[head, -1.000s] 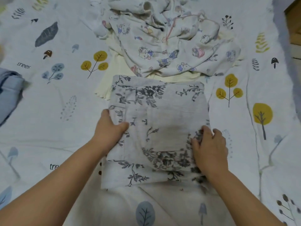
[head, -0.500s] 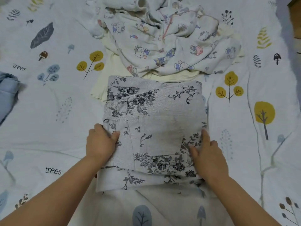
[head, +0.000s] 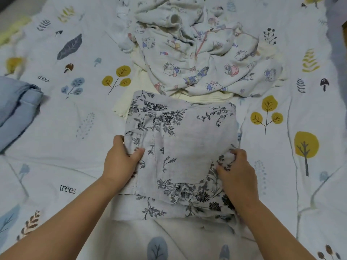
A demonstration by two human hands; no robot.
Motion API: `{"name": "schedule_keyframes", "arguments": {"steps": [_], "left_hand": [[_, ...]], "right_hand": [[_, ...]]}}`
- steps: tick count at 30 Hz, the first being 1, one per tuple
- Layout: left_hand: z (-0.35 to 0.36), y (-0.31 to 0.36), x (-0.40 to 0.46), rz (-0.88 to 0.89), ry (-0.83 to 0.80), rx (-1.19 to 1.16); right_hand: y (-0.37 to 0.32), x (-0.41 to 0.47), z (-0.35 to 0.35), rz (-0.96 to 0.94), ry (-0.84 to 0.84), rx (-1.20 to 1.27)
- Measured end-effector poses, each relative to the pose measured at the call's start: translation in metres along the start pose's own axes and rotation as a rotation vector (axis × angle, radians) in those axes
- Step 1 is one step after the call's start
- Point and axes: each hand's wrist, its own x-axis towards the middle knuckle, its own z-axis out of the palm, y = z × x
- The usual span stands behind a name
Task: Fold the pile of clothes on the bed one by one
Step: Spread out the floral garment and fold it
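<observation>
We see the floral garment lying on the bed directly in front of the person, partly folded into a rough rectangle with a lower layer showing below its near edge. It is pale grey with a dark leaf and flower print

The left hand is at the garment's left edge. Its thumb lies on top of the fabric and its fingers curl under the edge, so this grip is closed on the floral garment. The right hand is at the garment's right edge, with its fingers curled into the gathered cloth; this grip is likewise closed on the floral garment

Beyond the far edge of the garment we note the pile of unfolded clothes, touching or just overlapping it. The top item of the pile is white with small cartoon figures, and it is crumpled. Beneath it a cream garment shows at the left and along the near side of the pile

At the left margin of the view a light blue garment lies on the bed, well apart from the floral garment; we cannot tell how neatly it is folded

The bed cover is white, printed with yellow trees, grey leaves, mushrooms and the word "trees"
</observation>
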Motion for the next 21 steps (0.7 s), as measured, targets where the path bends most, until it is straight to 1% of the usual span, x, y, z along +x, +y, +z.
{"name": "schedule_keyframes", "arguments": {"steps": [5, 9, 15, 21], "left_hand": [[-0.022, 0.018, -0.024, 0.051, 0.051, -0.021], [-0.045, 0.017, -0.044, -0.007, 0.096, -0.066], [-0.087, -0.002, -0.065, -0.089, 0.174, -0.13], [-0.153, -0.042, -0.059, -0.111, 0.246, -0.168]], "right_hand": [[-0.028, -0.015, -0.018, -0.118, -0.009, -0.019], [-0.051, -0.03, -0.031, -0.197, -0.054, -0.044], [-0.098, -0.054, -0.03, -0.266, -0.101, -0.109], [-0.164, -0.083, 0.001, -0.322, -0.121, -0.155]]}}
